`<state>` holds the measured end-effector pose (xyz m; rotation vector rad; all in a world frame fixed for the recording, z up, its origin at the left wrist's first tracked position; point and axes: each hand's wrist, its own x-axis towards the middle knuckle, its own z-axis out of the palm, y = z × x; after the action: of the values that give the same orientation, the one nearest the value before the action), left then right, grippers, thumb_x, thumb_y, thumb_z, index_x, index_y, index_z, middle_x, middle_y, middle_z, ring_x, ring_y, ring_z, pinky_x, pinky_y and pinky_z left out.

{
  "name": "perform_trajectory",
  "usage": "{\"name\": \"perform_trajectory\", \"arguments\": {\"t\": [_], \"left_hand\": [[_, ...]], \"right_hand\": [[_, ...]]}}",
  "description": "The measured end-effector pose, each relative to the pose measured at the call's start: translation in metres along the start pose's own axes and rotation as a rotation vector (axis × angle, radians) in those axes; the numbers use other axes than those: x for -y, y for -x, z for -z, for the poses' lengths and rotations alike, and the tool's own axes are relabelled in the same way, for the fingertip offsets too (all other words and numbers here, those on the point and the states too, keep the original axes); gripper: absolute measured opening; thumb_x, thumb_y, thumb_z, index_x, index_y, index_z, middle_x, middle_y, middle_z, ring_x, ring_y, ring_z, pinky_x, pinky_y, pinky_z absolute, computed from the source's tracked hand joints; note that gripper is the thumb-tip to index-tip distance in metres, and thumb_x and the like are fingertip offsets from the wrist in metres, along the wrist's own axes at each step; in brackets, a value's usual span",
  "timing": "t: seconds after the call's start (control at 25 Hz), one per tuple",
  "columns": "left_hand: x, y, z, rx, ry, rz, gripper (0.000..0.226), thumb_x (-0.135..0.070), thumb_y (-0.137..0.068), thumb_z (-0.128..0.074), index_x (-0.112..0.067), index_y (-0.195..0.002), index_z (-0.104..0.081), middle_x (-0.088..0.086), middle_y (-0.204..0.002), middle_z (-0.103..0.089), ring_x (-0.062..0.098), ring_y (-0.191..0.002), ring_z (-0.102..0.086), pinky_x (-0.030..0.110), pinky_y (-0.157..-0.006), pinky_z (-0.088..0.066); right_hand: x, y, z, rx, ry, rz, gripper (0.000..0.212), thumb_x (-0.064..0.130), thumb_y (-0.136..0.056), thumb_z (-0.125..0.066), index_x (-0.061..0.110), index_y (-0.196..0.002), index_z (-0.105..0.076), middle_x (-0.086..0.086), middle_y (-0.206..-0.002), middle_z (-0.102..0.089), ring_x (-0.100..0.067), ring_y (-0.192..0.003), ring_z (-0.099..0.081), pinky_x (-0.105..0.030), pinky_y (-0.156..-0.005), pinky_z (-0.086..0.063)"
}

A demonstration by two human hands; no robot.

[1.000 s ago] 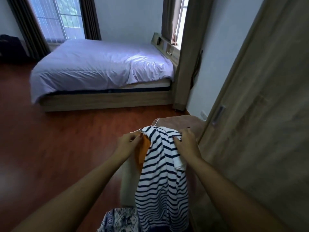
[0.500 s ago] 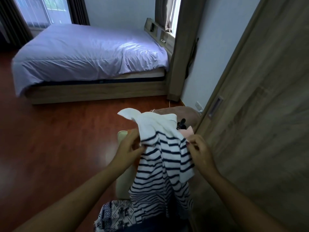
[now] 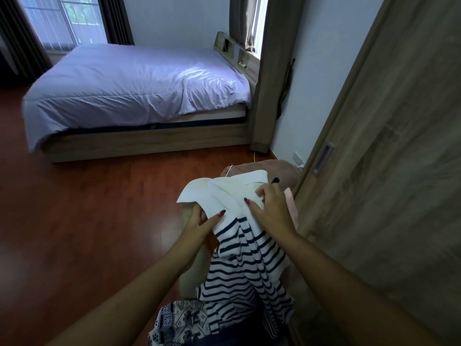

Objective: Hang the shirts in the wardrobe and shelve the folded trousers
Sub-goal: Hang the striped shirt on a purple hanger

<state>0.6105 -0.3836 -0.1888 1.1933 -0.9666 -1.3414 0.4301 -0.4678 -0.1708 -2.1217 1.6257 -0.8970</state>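
I see both hands gripping the striped shirt point(image 3: 245, 260) just beside the wardrobe door point(image 3: 389, 171): my left hand point(image 3: 199, 222) pinches its white collar edge, my right hand point(image 3: 270, 208) clutches the collar top, nearer the door, the shirt's body hanging below.

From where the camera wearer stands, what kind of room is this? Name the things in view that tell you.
Most likely a bedroom: a made bed with a pale cover, a wood-grain wardrobe door on the right, and both hands holding a striped shirt.
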Motion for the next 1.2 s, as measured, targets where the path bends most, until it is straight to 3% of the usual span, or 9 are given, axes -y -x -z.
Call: {"name": "perform_trajectory", "arguments": {"t": [0.12,0.2,0.36,0.48,0.68,0.8,1.04,1.12,1.2], "left_hand": [[-0.006,-0.001,-0.008,-0.06,0.032,-0.015,0.05,-0.021,-0.087,-0.066,-0.021,-0.133,-0.045,-0.003,-0.123,-0.065,0.009,-0.105,-0.066,0.026,-0.082,-0.057],[-0.007,0.001,-0.012,-0.102,0.004,-0.027,0.049,-0.012,-0.087,-0.065,-0.017,-0.131,-0.046,-0.002,-0.121,-0.065,0.005,-0.099,-0.066,0.017,-0.072,-0.056],[-0.004,0.002,-0.002,-0.126,-0.068,-0.126,0.049,-0.012,-0.087,-0.065,-0.028,-0.128,-0.043,-0.014,-0.119,-0.059,0.002,-0.108,-0.059,0.011,-0.072,-0.053],[-0.003,-0.002,0.001,-0.045,-0.45,-0.378,0.06,-0.019,-0.087,-0.061,-0.038,-0.137,-0.034,-0.019,-0.124,-0.052,-0.002,-0.109,-0.054,0.012,-0.084,-0.048],[0.004,-0.008,-0.013,0.243,-1.242,-0.604,0.057,-0.023,-0.094,-0.046,-0.053,-0.139,-0.026,0.0,-0.13,-0.042,0.018,-0.109,-0.048,0.028,-0.087,-0.048],[0.012,-0.011,-0.01,0.327,-1.401,-0.789,0.048,-0.035,-0.092,-0.036,-0.053,-0.137,-0.032,0.001,-0.141,-0.039,0.017,-0.11,-0.043,0.026,-0.085,-0.041],[0.015,-0.022,0.01,0.47,-1.425,-0.767,0.054,-0.033,-0.085,-0.042,-0.043,-0.138,-0.036,0.004,-0.143,-0.037,0.02,-0.117,-0.04,0.034,-0.095,-0.039],[0.011,-0.024,0.009,0.476,-1.391,-0.798,0.052,-0.029,-0.081,-0.046,-0.034,-0.133,-0.045,0.006,-0.135,-0.047,0.022,-0.111,-0.044,0.033,-0.091,-0.04],[0.001,-0.025,0.007,0.529,-1.281,-0.781,0.044,-0.022,-0.078,-0.048,-0.027,-0.12,-0.058,0.001,-0.122,-0.057,0.018,-0.103,-0.051,0.033,-0.088,-0.046]], "right_hand": [[0.011,-0.006,-0.009,0.059,0.073,0.015,0.046,0.036,-0.084,-0.062,0.014,-0.122,-0.047,-0.004,-0.125,-0.042,-0.018,-0.113,-0.045,-0.027,-0.096,-0.041],[0.017,-0.013,-0.011,0.111,0.138,0.026,0.039,0.027,-0.088,-0.06,0.01,-0.122,-0.053,-0.006,-0.124,-0.047,-0.017,-0.11,-0.05,-0.023,-0.092,-0.042],[0.019,-0.013,0.018,-0.137,-0.222,-0.032,0.016,0.012,-0.09,-0.053,0.015,-0.104,-0.061,0.006,-0.097,-0.061,-0.005,-0.088,-0.056,-0.021,-0.083,-0.045],[-0.009,-0.001,0.035,-0.306,-0.31,-0.181,0.012,0.012,-0.089,-0.049,0.02,-0.098,-0.051,0.002,-0.093,-0.059,-0.015,-0.085,-0.058,-0.031,-0.077,-0.049],[-0.033,-0.003,0.026,-0.003,-0.262,-0.433,0.015,0.017,-0.09,-0.045,0.015,-0.102,-0.053,-0.014,-0.115,-0.056,-0.027,-0.104,-0.054,-0.035,-0.088,-0.046],[-0.023,-0.016,0.029,0.05,-0.278,-0.527,0.037,0.031,-0.096,-0.033,0.007,-0.104,-0.059,-0.016,-0.115,-0.06,-0.029,-0.105,-0.055,-0.04,-0.093,-0.045],[-0.009,-0.009,0.028,0.278,-0.255,-0.499,0.043,0.036,-0.081,-0.062,0.016,-0.117,-0.049,-0.002,-0.104,-0.06,-0.021,-0.101,-0.058,-0.035,-0.091,-0.047],[-0.013,-0.012,0.026,0.212,-0.39,-0.624,0.046,0.03,-0.075,-0.056,0.024,-0.119,-0.046,-0.006,-0.096,-0.064,-0.023,-0.08,-0.065,-0.039,-0.077,-0.054],[-0.012,-0.018,0.027,0.188,-0.602,-0.74,0.046,0.012,-0.078,-0.046,0.014,-0.124,-0.043,-0.011,-0.081,-0.057,-0.019,-0.053,-0.056,-0.029,-0.049,-0.048]]}}
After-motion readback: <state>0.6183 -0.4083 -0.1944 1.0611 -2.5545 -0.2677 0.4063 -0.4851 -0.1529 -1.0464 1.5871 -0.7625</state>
